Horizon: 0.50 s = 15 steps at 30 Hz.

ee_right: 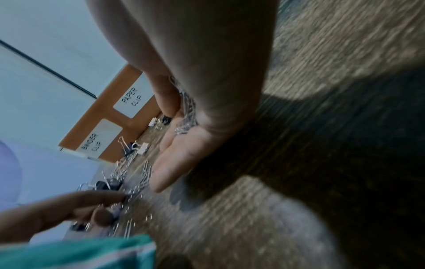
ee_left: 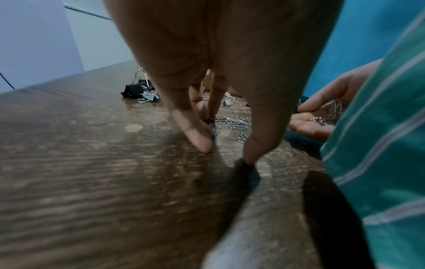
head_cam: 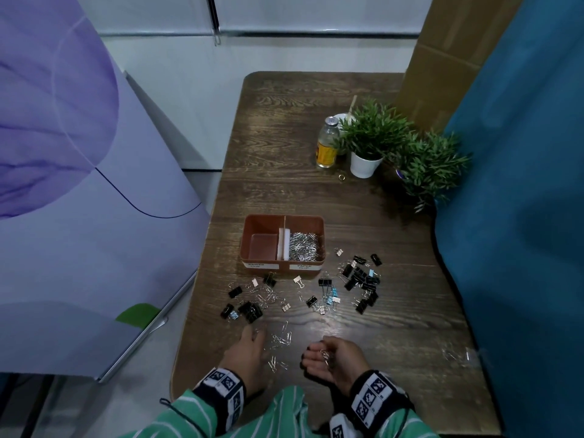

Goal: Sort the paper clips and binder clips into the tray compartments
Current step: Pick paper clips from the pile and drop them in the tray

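A: What occupies the left side of the counter?

B: The left hand reaches down near the front edge, palm down. Its fingers are bent toward the wood, and their tips press on a small cluster of paper clips; whether any clip is actually pinched cannot be told. Beyond it, toward the left edge, lie black binder clips mixed with loose wire clips.

A: And the middle?

B: Loose paper clips lie scattered between the two hands. Farther back stands the brown tray, well apart from the hands. Its left compartment, labelled BINDER CLIP, holds nothing visible; its right compartment, labelled PAPER CLIP, holds a heap of silver paper clips. A white strip lies along the divider.

A: The right side?

B: The right hand is turned palm up just above the counter, its fingers loosely cupped around a handful of paper clips resting in the palm. A second scatter of black, blue and white binder clips lies right of the tray. At the back right corner stand a bottle and two potted plants.
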Each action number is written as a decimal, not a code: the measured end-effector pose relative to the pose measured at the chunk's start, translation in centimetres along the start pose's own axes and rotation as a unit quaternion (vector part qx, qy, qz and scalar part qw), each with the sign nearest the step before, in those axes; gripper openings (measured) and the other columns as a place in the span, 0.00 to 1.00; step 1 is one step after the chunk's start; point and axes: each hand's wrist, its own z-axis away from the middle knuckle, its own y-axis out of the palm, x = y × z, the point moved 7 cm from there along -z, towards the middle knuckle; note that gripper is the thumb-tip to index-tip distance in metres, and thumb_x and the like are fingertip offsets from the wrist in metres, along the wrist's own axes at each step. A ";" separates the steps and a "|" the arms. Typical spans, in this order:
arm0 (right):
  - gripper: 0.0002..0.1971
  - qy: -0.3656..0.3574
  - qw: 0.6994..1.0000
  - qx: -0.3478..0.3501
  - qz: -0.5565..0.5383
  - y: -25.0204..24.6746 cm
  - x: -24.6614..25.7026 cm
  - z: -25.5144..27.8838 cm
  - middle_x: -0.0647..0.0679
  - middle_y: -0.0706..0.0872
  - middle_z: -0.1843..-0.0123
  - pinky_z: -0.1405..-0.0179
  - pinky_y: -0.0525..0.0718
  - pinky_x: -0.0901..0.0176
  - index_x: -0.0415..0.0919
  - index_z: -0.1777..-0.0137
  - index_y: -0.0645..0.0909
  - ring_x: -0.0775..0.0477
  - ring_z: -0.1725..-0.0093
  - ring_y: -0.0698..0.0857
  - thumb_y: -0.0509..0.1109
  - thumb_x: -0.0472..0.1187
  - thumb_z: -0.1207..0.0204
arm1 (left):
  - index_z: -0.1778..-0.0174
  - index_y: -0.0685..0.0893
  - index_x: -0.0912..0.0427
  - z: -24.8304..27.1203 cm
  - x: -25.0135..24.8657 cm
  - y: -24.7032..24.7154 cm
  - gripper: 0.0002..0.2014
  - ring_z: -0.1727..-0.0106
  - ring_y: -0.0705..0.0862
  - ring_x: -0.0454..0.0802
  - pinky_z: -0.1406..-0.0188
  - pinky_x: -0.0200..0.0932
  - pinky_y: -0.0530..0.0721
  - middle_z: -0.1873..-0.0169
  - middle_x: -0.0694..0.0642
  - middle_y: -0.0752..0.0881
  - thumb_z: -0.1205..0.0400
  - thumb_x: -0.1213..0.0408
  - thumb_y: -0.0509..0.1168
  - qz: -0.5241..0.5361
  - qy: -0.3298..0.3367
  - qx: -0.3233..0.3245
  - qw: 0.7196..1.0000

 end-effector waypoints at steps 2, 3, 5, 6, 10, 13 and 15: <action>0.18 0.023 0.999 0.004 0.032 0.4 -1.1 0.1 0.31 0.92 0.52 0.65 0.91 0.49 0.28 0.46 0.84 0.34 0.58 0.93 0.59 0.42 0.13 | 0.28 0.69 0.48 -0.5 -0.2 0.1 0.41 0.41 0.85 0.57 0.37 0.58 0.84 0.32 0.52 0.67 0.36 0.45 0.77 0.001 -0.003 0.007 1.000; 0.18 0.034 0.998 0.009 0.045 0.7 -1.6 0.1 0.31 0.92 0.53 0.65 0.91 0.49 0.28 0.46 0.84 0.34 0.58 0.93 0.58 0.42 0.14 | 0.31 0.72 0.48 -0.9 -0.3 0.1 0.37 0.41 0.85 0.57 0.39 0.59 0.85 0.33 0.52 0.69 0.36 0.48 0.76 0.004 0.000 0.006 1.000; 0.18 0.050 0.997 0.019 0.062 1.3 -2.1 0.2 0.32 0.92 0.55 0.64 0.91 0.49 0.29 0.47 0.84 0.34 0.57 0.93 0.58 0.43 0.13 | 0.38 0.77 0.45 -1.8 -0.2 0.2 0.29 0.40 0.84 0.55 0.40 0.59 0.85 0.31 0.50 0.73 0.36 0.54 0.72 0.023 0.005 -0.009 1.000; 0.17 0.053 0.996 0.022 0.066 1.7 -2.2 0.3 0.33 0.92 0.56 0.63 0.91 0.49 0.29 0.48 0.84 0.34 0.57 0.93 0.58 0.42 0.13 | 0.40 0.77 0.44 -2.2 -0.2 0.2 0.25 0.39 0.83 0.54 0.41 0.59 0.85 0.31 0.50 0.74 0.36 0.56 0.68 0.036 0.012 -0.017 0.999; 0.17 0.044 0.998 0.034 0.043 3.7 -2.1 0.0 0.31 0.92 0.54 0.59 0.91 0.47 0.26 0.44 0.83 0.34 0.56 0.92 0.58 0.40 0.13 | 0.45 0.79 0.44 -2.1 -2.1 -1.6 0.17 0.40 0.83 0.52 0.42 0.47 0.83 0.41 0.50 0.79 0.30 0.61 0.65 0.073 0.071 -0.043 0.994; 0.19 0.034 0.999 0.039 -0.004 4.7 -1.9 -0.8 0.29 0.92 0.52 0.54 0.92 0.43 0.24 0.41 0.83 0.32 0.54 0.92 0.56 0.40 0.13 | 0.37 0.80 0.47 -1.4 -1.2 -3.4 0.22 0.44 0.82 0.48 0.44 0.43 0.83 0.44 0.48 0.76 0.29 0.55 0.68 0.104 0.067 -0.103 0.987; 0.19 0.031 0.998 0.045 -0.042 4.9 -1.8 -1.0 0.26 0.91 0.49 0.54 0.92 0.43 0.23 0.46 0.83 0.30 0.54 0.91 0.57 0.39 0.13 | 0.26 0.76 0.50 -0.8 -0.1 -3.2 0.36 0.41 0.79 0.46 0.37 0.42 0.82 0.39 0.49 0.73 0.32 0.46 0.69 0.087 0.079 -0.103 0.988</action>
